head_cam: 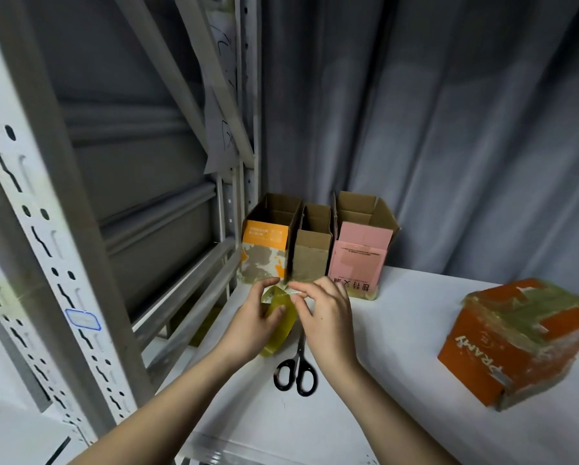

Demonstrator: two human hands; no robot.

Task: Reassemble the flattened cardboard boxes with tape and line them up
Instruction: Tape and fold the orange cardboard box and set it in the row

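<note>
a roll of yellowish clear tape (279, 322) is being held above the white table (398, 380), near its left edge, by the left hand (253, 322); the fingers are being curled round the roll, with the thumb lying across its face and the index finger reaching over the top. the right hand (325, 315) is being kept just beside the roll, its thumb and forefinger being pinched at what looks like the tape's loose end at the top of the roll; the end itself is too thin and clear for certainty. the other right fingers are being held loosely bent.

black-handled scissors (296, 370) are being left flat on the table right below the hands, handles toward the person, blades partly hidden under the right hand.

at the back of the table three opened boxes are being kept standing in a row, touching side by side: an orange-and-white box (264, 255) on the left, a plain brown box (311, 256) in the middle, a pink box (360, 263) on the right. an orange box (519, 340), heavily taped and closed, is being left well apart at the right. a grey metal rack (63, 229) is being seen at the left, a grey curtain (449, 112) behind.
</note>
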